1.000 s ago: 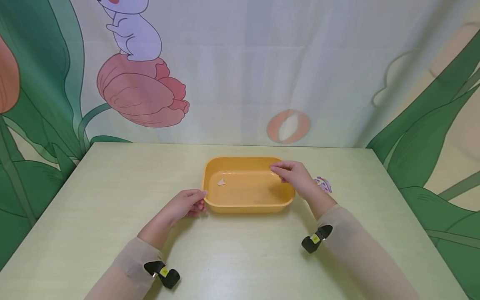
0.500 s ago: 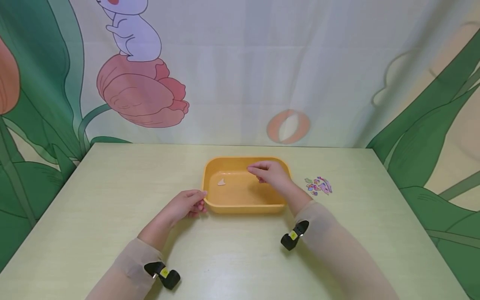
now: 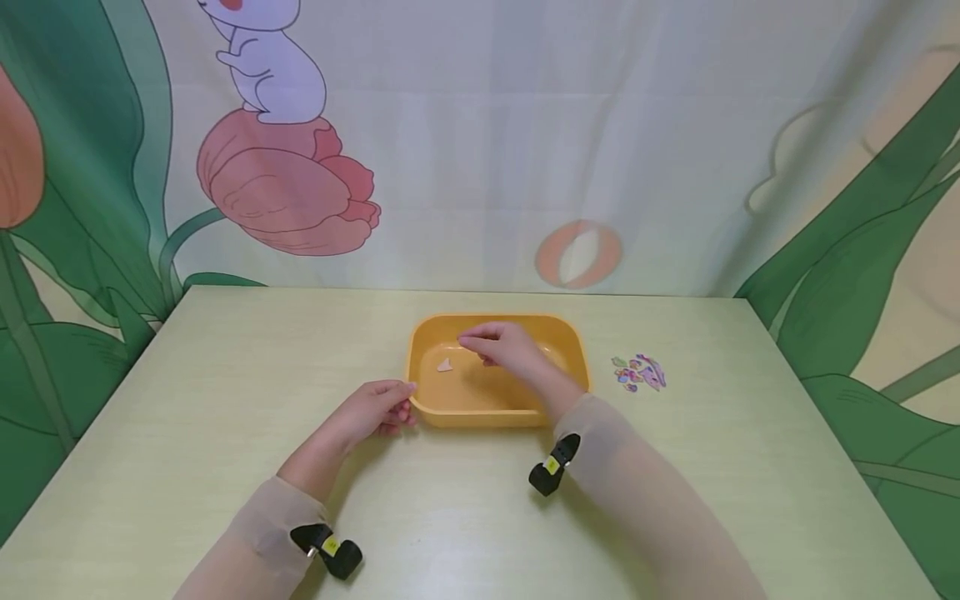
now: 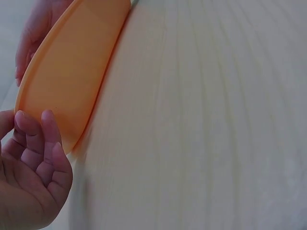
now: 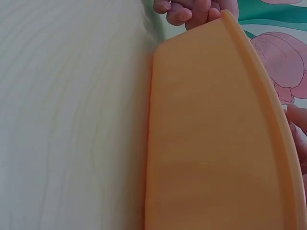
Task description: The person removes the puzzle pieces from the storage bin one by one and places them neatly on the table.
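Observation:
A yellow plastic tray [image 3: 472, 417] stands on the table, with one small pale, flat, pointed piece [image 3: 445, 365] lying in its left part. At the tray's left end my left hand [image 3: 375, 408] pinches the rim, thumb on top and fingertips against the outer wall, as the left wrist view shows too. Over the inside of the tray hovers my right hand [image 3: 506, 348], thumb and forefinger close together, just right of and above the pale piece. No object shows at its fingertips. The right wrist view catches only part of that hand [image 5: 300, 139] beyond the tray wall.
A cluster of small colourful flat cutouts [image 3: 639, 372] lies on the table right of the tray. The pale wooden table [image 3: 225, 375] ends at the back against a printed curtain [image 3: 450, 167]. Black wrist cameras sit on both sleeves.
My right hand has moved left across the tray, from its right rim towards the pale piece, uncovering the colourful cutouts. My left hand stays on the rim.

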The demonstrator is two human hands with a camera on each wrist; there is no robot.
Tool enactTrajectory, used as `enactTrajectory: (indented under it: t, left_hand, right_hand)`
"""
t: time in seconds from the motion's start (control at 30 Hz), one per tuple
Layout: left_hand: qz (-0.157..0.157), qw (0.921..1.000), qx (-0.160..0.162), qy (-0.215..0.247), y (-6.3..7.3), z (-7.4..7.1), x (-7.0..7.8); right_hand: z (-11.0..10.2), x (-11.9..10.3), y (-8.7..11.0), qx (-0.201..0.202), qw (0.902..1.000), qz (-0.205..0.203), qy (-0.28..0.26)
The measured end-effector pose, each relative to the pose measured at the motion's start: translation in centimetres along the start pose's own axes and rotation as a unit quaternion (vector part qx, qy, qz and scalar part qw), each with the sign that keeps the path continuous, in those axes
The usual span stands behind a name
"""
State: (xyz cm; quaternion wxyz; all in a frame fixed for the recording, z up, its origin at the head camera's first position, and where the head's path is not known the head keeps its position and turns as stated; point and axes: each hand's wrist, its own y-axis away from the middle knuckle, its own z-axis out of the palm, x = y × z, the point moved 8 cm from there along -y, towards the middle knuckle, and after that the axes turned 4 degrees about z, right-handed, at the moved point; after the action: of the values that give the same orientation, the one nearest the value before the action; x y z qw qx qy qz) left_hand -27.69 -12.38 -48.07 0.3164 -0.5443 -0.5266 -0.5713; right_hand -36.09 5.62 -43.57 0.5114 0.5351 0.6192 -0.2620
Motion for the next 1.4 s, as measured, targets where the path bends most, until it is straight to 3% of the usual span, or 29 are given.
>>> enactTrajectory:
  t: [0.3,0.57,0.77,0.9,1.07,1.3,1.4]
  left_hand:
    - [-0.002,1.0,-0.005,-0.002,0.0,0.3,0.1]
    - [-0.003,1.0,-0.006,-0.007,0.1,0.2,0.4]
    - [-0.008,0.9999,-0.01,-0.001,0.7,0.3,1.1]
    - [-0.003,0.9999,-0.013,-0.001,-0.1,0.0,-0.1]
    - [-0.003,1.0,-0.009,-0.002,-0.2,0.0,-0.3]
    - [-0.006,1.0,-0.004,-0.001,-0.2,0.0,-0.3]
    - [-0.007,1.0,-0.003,0.002,-0.3,0.1,-0.3]
  right_hand:
    - [1.3,0.0,-1.5,-0.002,0.9999,-0.01,0.0]
    - [1.9,0.1,-1.9,0.001,0.9963,-0.048,0.072]
    - [3.1,0.3,-2.2,-0.024,0.9819,-0.094,0.162]
    - [3.5,0.8,-2.0,-0.036,0.974,-0.09,0.205]
    - [3.8,1.1,-2.0,-0.046,0.9683,-0.084,0.231]
    - [4.9,1.3,-1.7,-0.095,0.941,-0.101,0.309]
    - [4.8,1.3,-1.7,-0.089,0.9406,-0.096,0.313]
